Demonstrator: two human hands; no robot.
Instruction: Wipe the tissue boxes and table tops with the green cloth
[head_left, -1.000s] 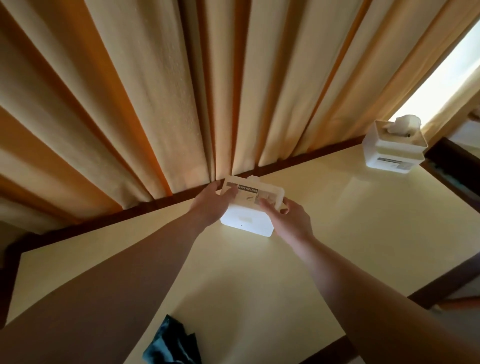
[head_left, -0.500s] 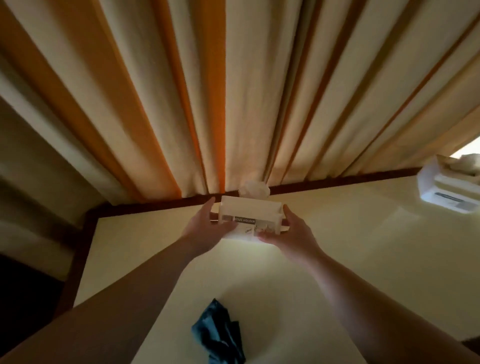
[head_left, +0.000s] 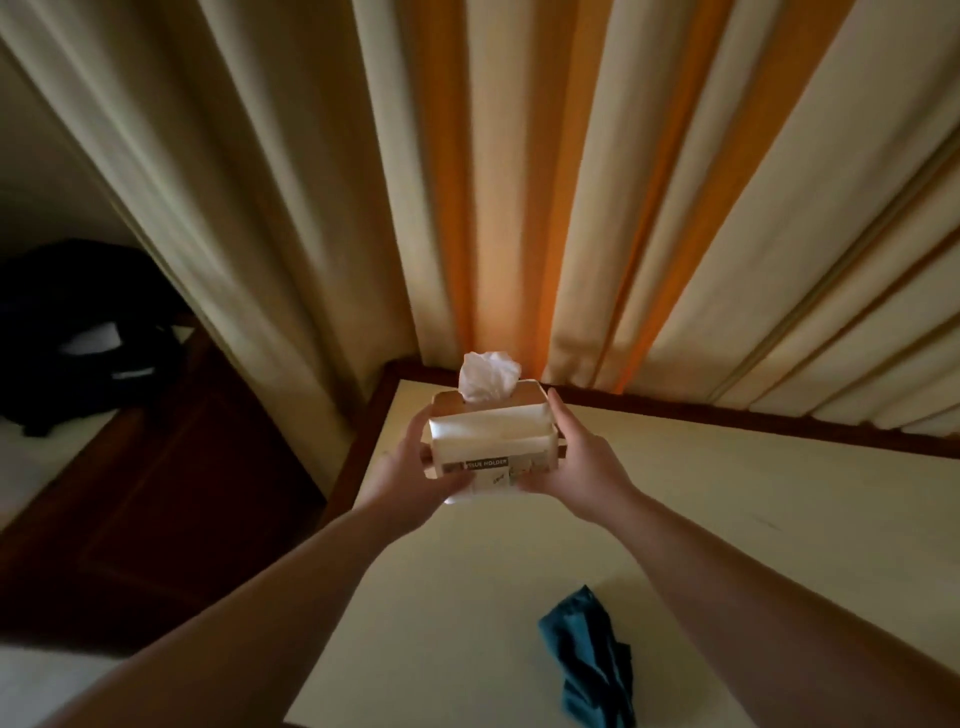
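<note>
Both hands carry the tissue box above the counter, close to its far left corner by the curtain. The left hand and right hand each curl a firm grip round one end, probably to keep it level. It sits upright, tissue pointing up, long axis running hand to hand. The green cloth lies loose nearer the person, untouched.

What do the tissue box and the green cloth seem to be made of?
Tissue box: probably hard plastic, white and smooth, since its walls are thin, rounded and slightly shiny; both hands hold it. Green cloth: soft woven or microfibre fabric, matte, lying crumpled in folds on the table; the exact fibre cannot be told.
</note>
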